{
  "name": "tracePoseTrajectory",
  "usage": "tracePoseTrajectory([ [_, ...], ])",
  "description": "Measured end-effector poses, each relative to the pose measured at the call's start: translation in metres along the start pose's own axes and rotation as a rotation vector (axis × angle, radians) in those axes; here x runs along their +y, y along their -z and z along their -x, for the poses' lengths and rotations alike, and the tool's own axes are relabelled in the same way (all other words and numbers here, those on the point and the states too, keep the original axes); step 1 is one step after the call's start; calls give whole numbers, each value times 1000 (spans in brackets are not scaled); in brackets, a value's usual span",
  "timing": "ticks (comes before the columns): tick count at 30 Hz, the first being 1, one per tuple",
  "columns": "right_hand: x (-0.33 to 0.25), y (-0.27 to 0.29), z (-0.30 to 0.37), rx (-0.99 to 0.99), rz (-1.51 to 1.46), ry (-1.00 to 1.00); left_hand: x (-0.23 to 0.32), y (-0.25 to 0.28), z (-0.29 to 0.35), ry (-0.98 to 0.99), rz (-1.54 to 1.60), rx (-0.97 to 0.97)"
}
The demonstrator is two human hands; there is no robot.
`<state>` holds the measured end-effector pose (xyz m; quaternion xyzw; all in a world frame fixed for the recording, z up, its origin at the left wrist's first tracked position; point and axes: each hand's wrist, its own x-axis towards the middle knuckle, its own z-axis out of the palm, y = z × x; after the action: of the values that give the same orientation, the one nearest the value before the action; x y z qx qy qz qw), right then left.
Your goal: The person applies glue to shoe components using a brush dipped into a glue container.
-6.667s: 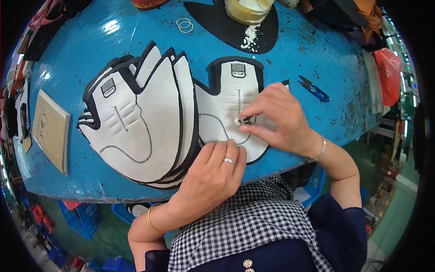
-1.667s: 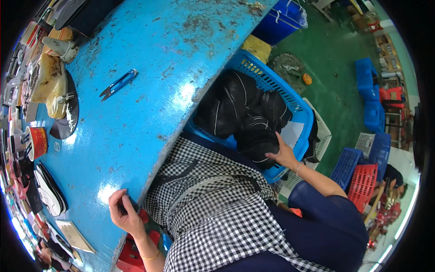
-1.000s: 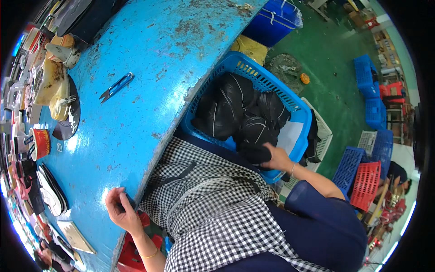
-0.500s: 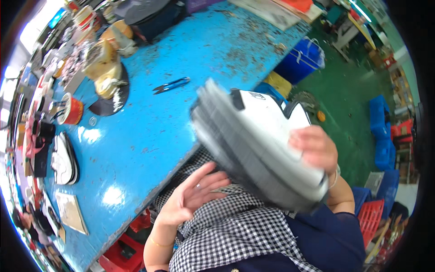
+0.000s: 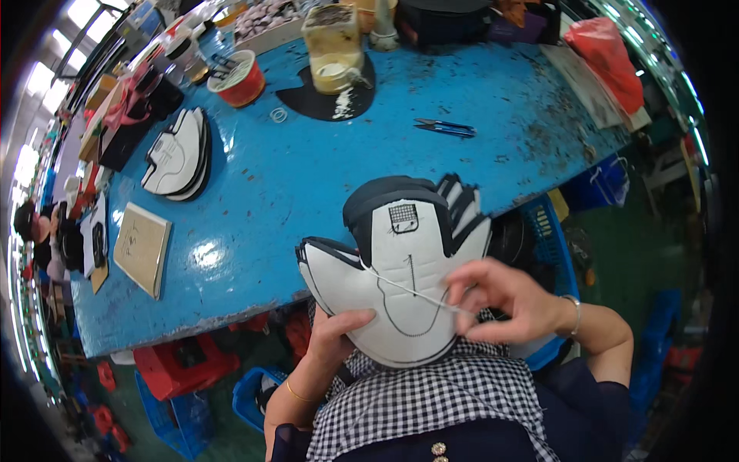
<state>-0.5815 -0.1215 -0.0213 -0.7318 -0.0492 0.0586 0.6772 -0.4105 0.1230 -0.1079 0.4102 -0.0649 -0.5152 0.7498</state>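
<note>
A thick bundle of white and black shoe uppers (image 5: pixel 396 312) rests against my lap at the table's front edge, its white faces turned up. My left hand (image 5: pixel 339 335) grips its lower left side, thumb on top and the other fingers hidden underneath. A thin white cord (image 5: pixel 412 292) runs slantwise over the top piece. At its right end my right hand (image 5: pixel 504 304) pinches the cord with bent fingers, just above the bundle. Stitched lines and a small grid patch mark the top upper.
On the blue table (image 5: pixel 269 185) lie thread snips (image 5: pixel 446 128), another pile of uppers (image 5: pixel 175 158) and a notebook (image 5: pixel 142 248). Farther back stand a red tub (image 5: pixel 237 83) with brushes and a glue-stained container (image 5: pixel 332 46) on a black piece. A blue basket (image 5: pixel 560 245) is to the right.
The bundle has come down from a raised, tilted, blurred position to lie face up. My left hand, previously open and empty, now grips it; my right hand has moved from the bundle to the cord.
</note>
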Motion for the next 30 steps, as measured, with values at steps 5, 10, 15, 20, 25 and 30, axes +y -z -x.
tracePoseTrajectory([
  [5,-18,32,-36,106,717,138,5,24,17,38,118,-9],
  [10,-26,84,-106,183,1064,443,18,40,0,101,137,-198],
  [15,-16,108,-210,273,902,482,34,50,1,57,43,-251],
  [20,21,100,-322,230,660,290,32,71,0,63,108,-134],
  [25,55,105,-385,218,771,248,49,71,-10,59,128,-5],
  [30,50,159,-335,617,540,373,63,83,-19,10,47,103],
])
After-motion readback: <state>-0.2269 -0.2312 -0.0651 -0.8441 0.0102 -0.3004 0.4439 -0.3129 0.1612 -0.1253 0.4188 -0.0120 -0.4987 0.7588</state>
